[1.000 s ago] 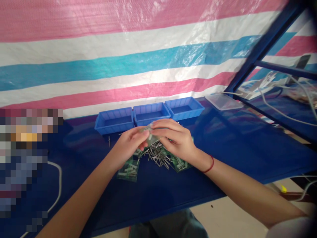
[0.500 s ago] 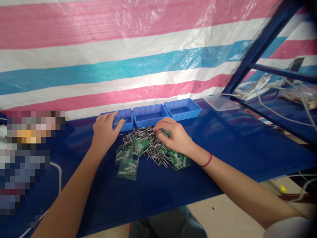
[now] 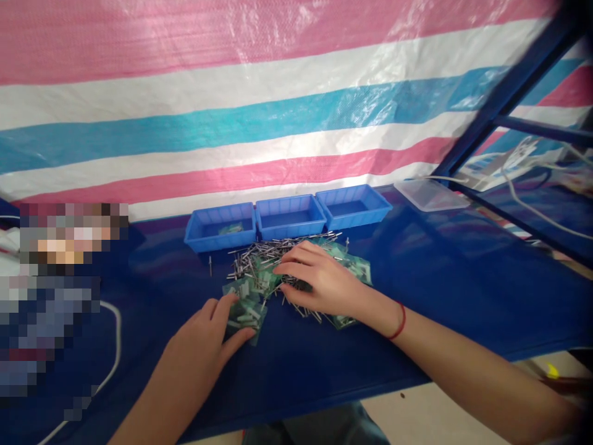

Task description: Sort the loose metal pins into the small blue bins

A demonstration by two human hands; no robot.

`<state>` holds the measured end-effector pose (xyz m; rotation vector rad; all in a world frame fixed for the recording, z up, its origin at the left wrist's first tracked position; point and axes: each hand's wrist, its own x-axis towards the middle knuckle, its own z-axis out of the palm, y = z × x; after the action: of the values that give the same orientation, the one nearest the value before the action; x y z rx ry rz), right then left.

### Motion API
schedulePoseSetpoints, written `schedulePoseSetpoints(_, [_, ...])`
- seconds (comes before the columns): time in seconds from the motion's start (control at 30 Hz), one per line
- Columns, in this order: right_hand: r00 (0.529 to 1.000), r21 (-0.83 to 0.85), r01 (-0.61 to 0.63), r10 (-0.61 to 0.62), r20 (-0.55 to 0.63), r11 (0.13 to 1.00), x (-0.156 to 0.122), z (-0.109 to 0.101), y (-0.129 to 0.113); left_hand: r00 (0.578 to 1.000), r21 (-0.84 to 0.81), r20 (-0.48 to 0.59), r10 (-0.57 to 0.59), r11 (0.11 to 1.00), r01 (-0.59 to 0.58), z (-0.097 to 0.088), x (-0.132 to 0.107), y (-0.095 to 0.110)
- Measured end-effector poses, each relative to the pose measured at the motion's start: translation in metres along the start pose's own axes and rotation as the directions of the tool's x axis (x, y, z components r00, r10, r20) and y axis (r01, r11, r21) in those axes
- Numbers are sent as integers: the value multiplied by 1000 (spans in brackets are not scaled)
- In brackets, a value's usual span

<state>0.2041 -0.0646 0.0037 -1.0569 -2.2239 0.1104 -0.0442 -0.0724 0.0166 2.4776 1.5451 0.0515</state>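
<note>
Green plastic sachet touches the left hand, thumb and fingers parted; the right hand curls loosely over blind rivets, its grip, from here, indeterminable.

Workshop | loose metal pins heaped | bins (three, blue)

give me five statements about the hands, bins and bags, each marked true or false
1. Three blue bins stand in a row. True.
2. The right hand is over the pile of loose metal pins. True.
3. The left hand is inside a bin. False: the left hand is at a green bag outside the bins.
4. A red band circles the right wrist. True.
5. A small packet lies in the rightmost bin. False: the small packet lies in the leftmost.
</note>
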Motion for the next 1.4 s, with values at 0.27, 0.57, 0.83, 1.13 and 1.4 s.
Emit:
schedulePoseSetpoints(0.27, [996,110,-28,36,-76,993,1,-3,0,1000,-308,22,8,951,-1,-11,18,-4])
schedulePoseSetpoints(0.57, [936,588,-296,352,20,753,-1,-5,-4,985,-897,86,148,442,12,-16,60,40])
schedulePoseSetpoints(0.83, [868,822,-363,479,127,439,0,-3,14,1000,-979,0,20,205,-4,0,77,58])
schedulePoseSetpoints(1.13, [921,143,56,4,-391,988,-6,-13,2,977,-988,136,166,90,122,-7,68,42])
schedulePoseSetpoints(1.4, [906,156,-60,119,-405,986,-5,-6,-10,996,-951,-81,25,297,-85,-2,65,43])
